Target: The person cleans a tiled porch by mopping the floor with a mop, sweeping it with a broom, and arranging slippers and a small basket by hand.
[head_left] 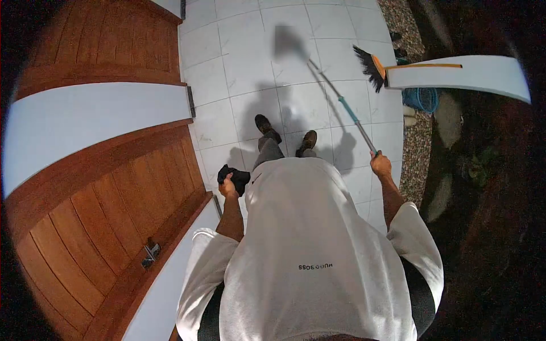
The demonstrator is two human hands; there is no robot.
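My right hand [381, 165] is closed round the end of a long pole [354, 116], grey with teal parts. The pole slants forward and left over the white tiled floor [244, 65] to a blurred grey head [287, 42], whose kind I cannot make out. Bunched in my left hand [228, 186] is a black cloth [239, 178], held beside my left hip. My two shoes stand on the tiles between the hands, a little ahead of my body.
Wooden doors [96, 233] and white wall [108, 113] line the left side. At right, a broom with black bristles [372, 68] lies by a white pillar [483, 74]. Beyond the floor's right edge are a blue basket [422, 99] and a pebble strip [417, 153].
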